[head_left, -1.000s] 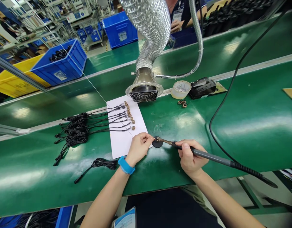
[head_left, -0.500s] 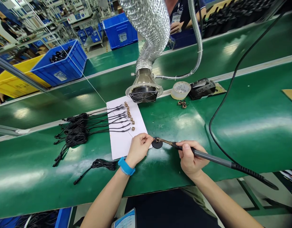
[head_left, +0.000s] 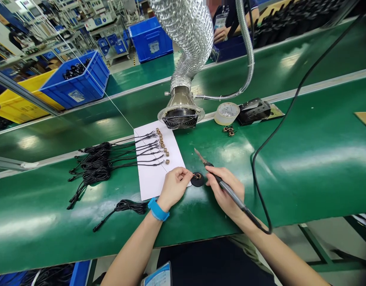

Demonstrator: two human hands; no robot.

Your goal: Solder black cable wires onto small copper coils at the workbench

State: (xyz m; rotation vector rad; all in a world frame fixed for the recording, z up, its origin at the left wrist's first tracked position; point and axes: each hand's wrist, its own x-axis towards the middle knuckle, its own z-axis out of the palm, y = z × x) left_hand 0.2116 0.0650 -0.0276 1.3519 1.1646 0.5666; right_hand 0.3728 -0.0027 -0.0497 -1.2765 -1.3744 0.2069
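Observation:
My left hand [head_left: 176, 184], with a blue wrist strap [head_left: 158, 209], pinches thin wires at the edge of a round black pad [head_left: 197, 183]. On the pad sits a small ring-shaped copper-wound coil [head_left: 197, 176], touching or close to those fingertips. A coiled black cable [head_left: 131, 206] lies left of my wrist; its far end passes out of sight behind the strap. My right hand [head_left: 226, 190] is wrapped round a soldering iron [head_left: 230, 191]. The iron's tip points up and away, apart from the coil.
A white sheet [head_left: 150, 186] carries several copper coils [head_left: 166, 161] beside black cables [head_left: 95, 161]. A fume extractor hood [head_left: 181, 107] hangs beyond. Solder roll [head_left: 227, 113], black metal holder [head_left: 254, 110] and loose coils [head_left: 229, 130] stand right. The iron's cord [head_left: 256, 159] loops rightward. A co-worker's hand [head_left: 221, 35] shows at the back.
The soldering iron has lifted off the coil and swung so its tip points away from me. My right hand has moved left and turned. My left hand stays put.

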